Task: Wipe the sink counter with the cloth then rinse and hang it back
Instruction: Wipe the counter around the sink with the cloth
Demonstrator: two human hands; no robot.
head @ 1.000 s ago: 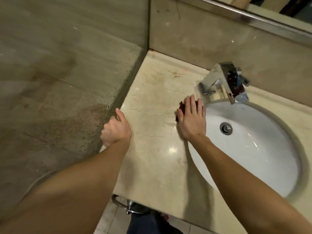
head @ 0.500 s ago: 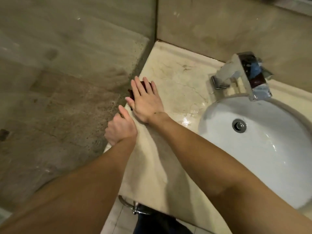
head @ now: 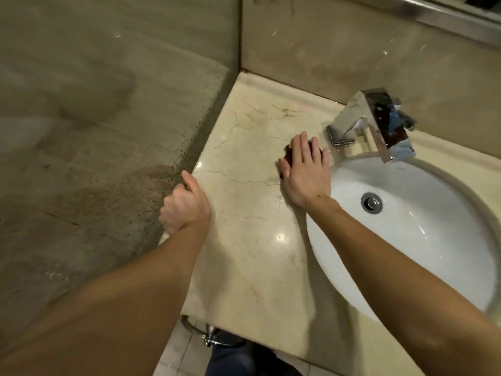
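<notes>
Head camera looks down at the right hand (head: 305,173), which lies flat with fingers spread and presses a dark red cloth (head: 288,153) onto the sink counter (head: 244,240). Only a small bit of cloth peeks out from under the fingers (the rest is hidden). It sits just left of the white sink (head: 406,234) and near the shiny faucet (head: 374,126). Left hand (head: 185,204) is curled over the counter's far-left edge, well apart from the sink, arm held straight.
</notes>
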